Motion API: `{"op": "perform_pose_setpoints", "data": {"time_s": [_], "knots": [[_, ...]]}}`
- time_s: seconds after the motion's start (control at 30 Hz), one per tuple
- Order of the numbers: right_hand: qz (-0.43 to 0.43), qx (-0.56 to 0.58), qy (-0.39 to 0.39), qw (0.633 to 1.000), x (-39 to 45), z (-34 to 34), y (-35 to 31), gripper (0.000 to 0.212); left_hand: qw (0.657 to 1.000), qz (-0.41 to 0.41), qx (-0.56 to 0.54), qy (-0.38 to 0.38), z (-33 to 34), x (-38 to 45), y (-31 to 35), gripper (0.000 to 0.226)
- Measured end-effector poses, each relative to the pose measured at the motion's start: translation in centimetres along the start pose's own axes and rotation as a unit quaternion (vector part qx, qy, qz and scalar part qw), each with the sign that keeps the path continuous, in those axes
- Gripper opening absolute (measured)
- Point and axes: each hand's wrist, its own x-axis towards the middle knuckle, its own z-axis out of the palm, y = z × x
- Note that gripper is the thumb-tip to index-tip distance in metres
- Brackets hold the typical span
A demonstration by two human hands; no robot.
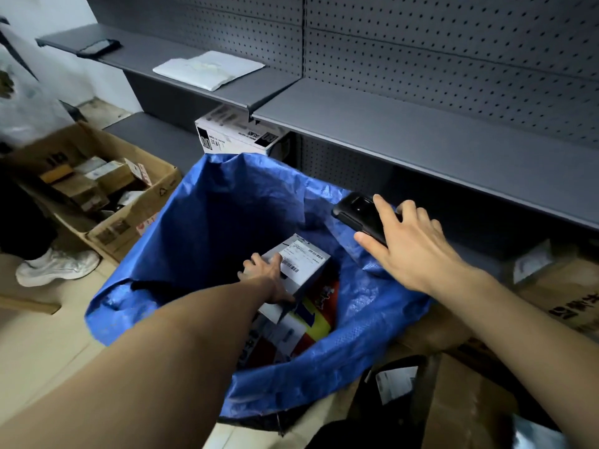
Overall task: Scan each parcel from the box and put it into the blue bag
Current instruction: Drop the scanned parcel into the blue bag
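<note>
The blue bag (201,228) stands open in the middle of the head view. My left hand (265,275) reaches down inside it and grips a grey parcel (306,270) with a white barcode label facing up. Under that parcel lie other parcels (311,315), one with red and yellow print. My right hand (411,244) holds a black handheld scanner (359,212) above the bag's right rim. An open cardboard box (97,189) with several small parcels stands on the floor at the left.
Grey metal shelves (421,137) with a pegboard back run behind the bag. A white mailer (207,68) and a dark device (97,48) lie on the upper shelf. Cardboard boxes (557,286) crowd the right. A person's white shoe (55,265) is at the left.
</note>
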Motion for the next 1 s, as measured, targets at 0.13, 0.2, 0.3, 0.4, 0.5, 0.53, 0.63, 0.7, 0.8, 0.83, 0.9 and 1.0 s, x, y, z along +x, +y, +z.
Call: {"op": "perform_pose_setpoints", "data": {"time_s": [0.13, 0.2, 0.3, 0.4, 0.5, 0.53, 0.63, 0.7, 0.8, 0.83, 0.9, 1.0], "knots": [[0.004, 0.008, -0.003, 1.0, 0.5, 0.6, 0.4, 0.085, 0.999, -0.01, -0.033, -0.017, 2.3, 1.4, 2.0, 0.111], [0.004, 0.015, -0.004, 1.0, 0.6, 1.0, 0.6, 0.086, 0.997, -0.019, -0.065, -0.036, 3.5, 1.7, 2.9, 0.116], [0.009, 0.025, -0.005, 1.0, 0.7, 1.4, 0.9, 0.086, 0.992, -0.033, -0.119, -0.039, 4.9, 1.6, 4.0, 0.126], [0.01, 0.024, -0.01, 1.0, 0.7, 1.7, 1.0, 0.085, 0.99, -0.026, -0.115, -0.083, 5.5, 1.6, 4.1, 0.152], [0.007, 0.024, -0.016, 1.0, 0.6, 1.8, 0.7, 0.084, 0.997, -0.004, -0.042, -0.065, 5.1, 1.4, 3.6, 0.14], [0.007, 0.024, -0.019, 1.0, 0.5, 1.9, 0.6, 0.084, 0.999, 0.008, -0.016, -0.038, 4.8, 1.5, 3.4, 0.128], [0.007, 0.021, -0.023, 1.0, 0.3, 1.8, 0.1, 0.085, 0.997, 0.04, 0.033, 0.054, 3.7, 1.2, 2.6, 0.089], [0.006, 0.006, -0.024, 1.0, 0.1, 1.6, -0.1, 0.085, 0.994, 0.044, 0.04, 0.09, 2.8, 0.7, 2.1, 0.078], [0.008, -0.008, -0.023, 1.0, -0.1, 1.4, -0.4, 0.083, 0.992, 0.039, 0.02, 0.117, 1.3, -0.1, 1.9, 0.073], [0.01, -0.013, -0.022, 1.0, -0.2, 1.3, -0.5, 0.083, 0.991, 0.042, 0.013, 0.123, 0.9, -0.4, 1.9, 0.073], [0.011, -0.025, -0.019, 0.999, -0.4, 1.0, -0.7, 0.081, 0.989, 0.049, -0.002, 0.14, 0.2, -1.1, 1.8, 0.071], [0.021, -0.046, -0.014, 0.999, -1.0, 0.6, -1.2, 0.081, 0.986, 0.062, -0.026, 0.154, -0.7, -2.3, 1.6, 0.07]]}}
